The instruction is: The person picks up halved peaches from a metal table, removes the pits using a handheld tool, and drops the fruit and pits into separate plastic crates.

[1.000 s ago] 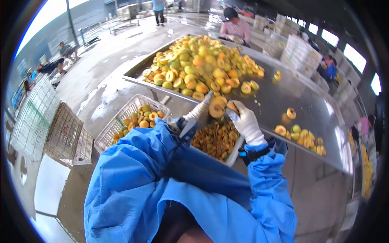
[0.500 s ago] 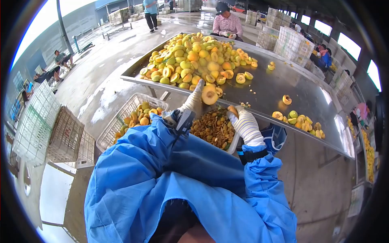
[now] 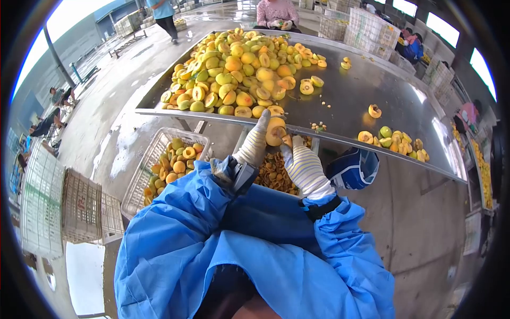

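Both hands wear striped, light gloves at the near edge of a metal table (image 3: 340,106). My left hand (image 3: 255,141) is closed on a halved yellow fruit (image 3: 275,132), its cut face and pit toward the camera. My right hand (image 3: 306,167) is close against the fruit's right side, its fingers closed round a small brownish-orange thing (image 3: 287,140), too small to name. Under the hands is a container of brown pits and scraps (image 3: 276,173). A large pile of yellow fruit (image 3: 228,72) lies on the table beyond.
A white crate of fruit (image 3: 159,159) stands left of my knees, with stacked crates (image 3: 82,204) farther left. A blue-and-white object (image 3: 353,169) is beneath the table edge at right. Cut fruit (image 3: 396,143) lies at the table's right. A co-worker (image 3: 277,13) sits across the table.
My right hand has moved up and left from the scrap container to the fruit in my left hand. The view has shifted, and a walking person at the back appears larger.
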### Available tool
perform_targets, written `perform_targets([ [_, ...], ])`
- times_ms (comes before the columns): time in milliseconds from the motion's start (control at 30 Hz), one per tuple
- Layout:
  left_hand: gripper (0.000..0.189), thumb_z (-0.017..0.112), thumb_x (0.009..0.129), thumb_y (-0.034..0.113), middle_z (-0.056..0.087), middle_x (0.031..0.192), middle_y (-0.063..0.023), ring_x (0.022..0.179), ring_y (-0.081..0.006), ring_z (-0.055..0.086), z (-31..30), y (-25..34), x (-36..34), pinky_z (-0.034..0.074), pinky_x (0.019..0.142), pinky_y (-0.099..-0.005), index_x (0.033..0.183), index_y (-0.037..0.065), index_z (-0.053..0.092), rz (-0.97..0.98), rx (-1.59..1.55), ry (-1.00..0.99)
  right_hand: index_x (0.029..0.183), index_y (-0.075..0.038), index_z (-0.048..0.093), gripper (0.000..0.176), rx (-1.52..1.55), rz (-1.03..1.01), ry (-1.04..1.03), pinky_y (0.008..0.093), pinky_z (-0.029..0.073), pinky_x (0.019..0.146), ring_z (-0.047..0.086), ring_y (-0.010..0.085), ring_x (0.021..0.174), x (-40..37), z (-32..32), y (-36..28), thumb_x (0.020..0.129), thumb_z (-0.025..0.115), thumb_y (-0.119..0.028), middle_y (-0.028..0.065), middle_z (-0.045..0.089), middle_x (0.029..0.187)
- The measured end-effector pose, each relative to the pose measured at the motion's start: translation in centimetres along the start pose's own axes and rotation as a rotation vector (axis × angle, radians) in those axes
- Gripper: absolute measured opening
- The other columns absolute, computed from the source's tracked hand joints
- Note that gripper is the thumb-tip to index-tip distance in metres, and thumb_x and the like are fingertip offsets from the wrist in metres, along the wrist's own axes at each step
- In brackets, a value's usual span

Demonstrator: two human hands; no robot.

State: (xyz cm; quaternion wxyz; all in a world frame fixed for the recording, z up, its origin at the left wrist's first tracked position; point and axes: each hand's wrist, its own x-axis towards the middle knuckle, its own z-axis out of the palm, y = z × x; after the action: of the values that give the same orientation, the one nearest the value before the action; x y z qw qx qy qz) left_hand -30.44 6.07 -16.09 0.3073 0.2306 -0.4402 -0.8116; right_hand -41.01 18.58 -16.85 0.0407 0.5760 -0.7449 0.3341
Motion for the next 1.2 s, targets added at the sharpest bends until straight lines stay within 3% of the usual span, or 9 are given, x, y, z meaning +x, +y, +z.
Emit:
perform_targets([
  [33, 0.065, 0.056, 0.090, 0.067, 0.066, 0.104, -0.0055, 0.092, -0.0164, 0.066, -0.3, -0.6, 0.8, 0.055, 0.077, -0.0316, 0.121, 0.010, 0.058, 0.028, -0.018, -0.012, 0.108, -0.002, 0.056, 0.031, 0.005, 0.027, -0.016, 0.0563, 0.037, 0.102, 0.064, 0.0446, 0.069, 0.2, 0.3, -0.1, 0.099, 0.054, -0.031, 0.0245, 0.065, 0.073],
  [67, 0.064, 0.057, 0.091, 0.066, 0.066, 0.105, -0.0060, 0.092, -0.0172, 0.066, -0.7, -1.3, 1.7, 0.055, 0.079, -0.0323, 0.121, 0.010, 0.058, 0.057, -0.037, -0.022, 0.099, -0.001, 0.051, 0.032, -0.008, -0.011, 0.000, 0.0539, 0.048, 0.053, 0.063, 0.0430, 0.061, 0.2, 0.8, 0.1, 0.099, 0.054, -0.034, 0.0250, 0.062, 0.067],
  [367, 0.058, 0.043, 0.102, 0.055, 0.060, 0.115, -0.0083, 0.105, -0.0162, 0.057, -0.3, -2.1, 1.7, 0.047, 0.095, -0.0312, 0.132, 0.005, 0.050, 0.328, 0.147, -0.012, 0.102, 0.004, 0.055, 0.039, 0.197, 0.067, 0.063, 0.0538, 0.048, 0.059, 0.060, 0.0469, 0.065, 1.6, 4.6, 1.2, 0.101, 0.051, -0.035, 0.0259, 0.063, 0.071],
  [467, 0.061, 0.044, 0.100, 0.060, 0.060, 0.117, -0.0087, 0.107, -0.0171, 0.056, -1.4, -2.1, 2.5, 0.047, 0.094, -0.0316, 0.131, 0.007, 0.053, 0.259, 0.155, -0.056, 0.102, -0.003, 0.057, 0.042, 0.695, 0.075, 0.059, 0.0437, 0.046, 0.050, 0.057, 0.0326, 0.053, 1.9, 5.8, 1.8, 0.100, 0.052, -0.045, 0.0129, 0.061, 0.067],
  [600, 0.068, 0.051, 0.094, 0.064, 0.064, 0.107, -0.0093, 0.100, -0.0197, 0.060, -3.5, -1.5, 4.2, 0.049, 0.091, -0.0331, 0.124, 0.003, 0.058, 0.107, 0.178, -0.199, 0.101, -0.015, 0.058, 0.044, 1.303, 0.750, -0.573, 0.0218, 0.036, 0.041, 0.044, 0.0043, 0.046, 2.1, 0.6, 0.0, 0.096, 0.054, -0.058, -0.0057, 0.046, 0.062],
  [767, 0.048, 0.063, 0.094, 0.048, 0.068, 0.094, -0.0031, 0.079, -0.0104, 0.061, -4.9, -0.6, 5.3, 0.049, 0.071, -0.0262, 0.112, 0.004, 0.066, -0.062, 0.082, -0.282, 0.096, -0.015, 0.056, 0.045, 1.070, 0.644, -0.454, 0.0232, 0.036, 0.041, 0.044, 0.0068, 0.045, 2.1, 3.0, -0.3, 0.095, 0.055, -0.059, -0.0042, 0.046, 0.061],
  [833, 0.064, 0.062, 0.090, 0.056, 0.067, 0.107, -0.0121, 0.101, -0.0222, 0.062, -5.8, -1.6, 6.1, 0.049, 0.092, -0.0374, 0.121, 0.000, 0.061, -0.088, 0.093, -0.261, 0.095, -0.015, 0.056, 0.045, 1.045, 0.647, -0.438, 0.0233, 0.035, 0.041, 0.043, 0.0070, 0.045, 2.1, 3.8, -0.6, 0.095, 0.055, -0.060, -0.0039, 0.047, 0.062],
  [1033, 0.056, 0.065, 0.091, 0.050, 0.067, 0.108, -0.0106, 0.099, -0.0203, 0.063, -6.8, -1.0, 6.7, 0.051, 0.085, -0.0338, 0.119, 0.002, 0.064, -0.148, 0.094, -0.307, 0.101, -0.012, 0.058, 0.044, 1.640, 0.919, -0.743, 0.0218, 0.030, 0.038, 0.039, 0.0067, 0.042, 2.5, 3.3, 1.1, 0.097, 0.055, -0.056, -0.0027, 0.046, 0.062],
  [1200, 0.051, 0.068, 0.091, 0.049, 0.069, 0.111, -0.0052, 0.097, -0.0126, 0.063, -4.4, -1.7, 5.7, 0.050, 0.078, -0.0279, 0.121, 0.008, 0.066, 0.109, 0.063, -0.066, 0.100, -0.012, 0.059, 0.042, 1.857, 0.876, -0.654, 0.0199, 0.031, 0.035, 0.041, 0.0063, 0.040, 2.7, 4.6, 1.2, 0.097, 0.055, -0.053, -0.0016, 0.048, 0.062],
])
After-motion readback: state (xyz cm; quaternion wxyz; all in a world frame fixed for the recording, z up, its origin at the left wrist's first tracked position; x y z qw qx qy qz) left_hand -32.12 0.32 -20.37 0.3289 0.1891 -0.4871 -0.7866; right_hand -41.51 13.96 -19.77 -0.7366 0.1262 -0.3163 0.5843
